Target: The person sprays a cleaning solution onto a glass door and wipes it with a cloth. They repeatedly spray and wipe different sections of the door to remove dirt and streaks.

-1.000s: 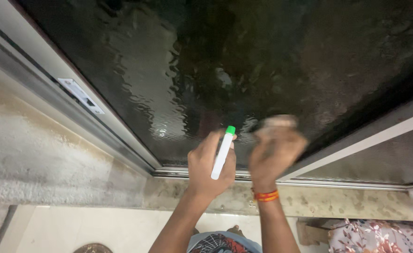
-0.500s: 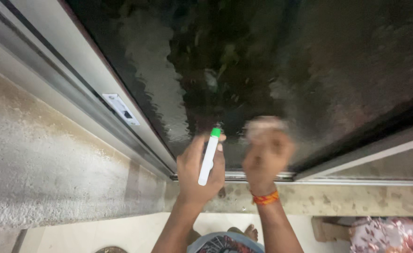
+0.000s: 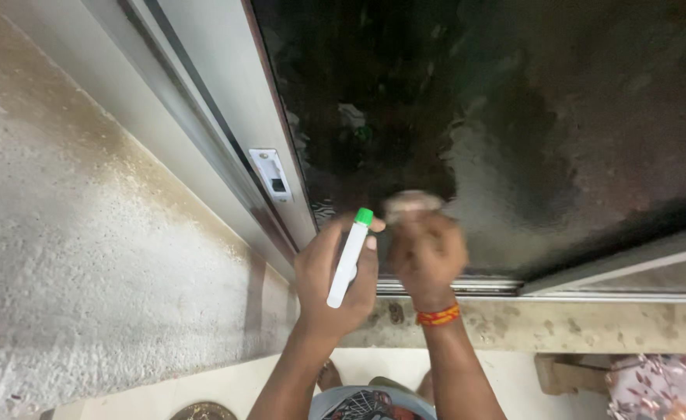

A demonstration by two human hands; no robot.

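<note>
My left hand [image 3: 333, 286] grips a slim white bottle with a green cap [image 3: 348, 256], held upright close to the lower edge of a dark textured glass pane [image 3: 514, 132]. My right hand [image 3: 427, 257], blurred by motion, presses a small pale wad [image 3: 411, 202] against the glass just right of the bottle. An orange thread band circles my right wrist [image 3: 438, 315]. What the wad is made of cannot be told.
A grey metal window frame [image 3: 226, 124] with a small white latch plate [image 3: 271, 174] runs diagonally at left. Beside it is a rough stained wall [image 3: 71, 249]. A speckled stone sill [image 3: 591, 327] lies below the glass. Floral cloth [image 3: 661, 389] shows at bottom right.
The view has swung right, so the frame and latch plate now sit nearer the centre. My right hand has shifted left along the glass, closer to the bottle. The left hand keeps its grip.
</note>
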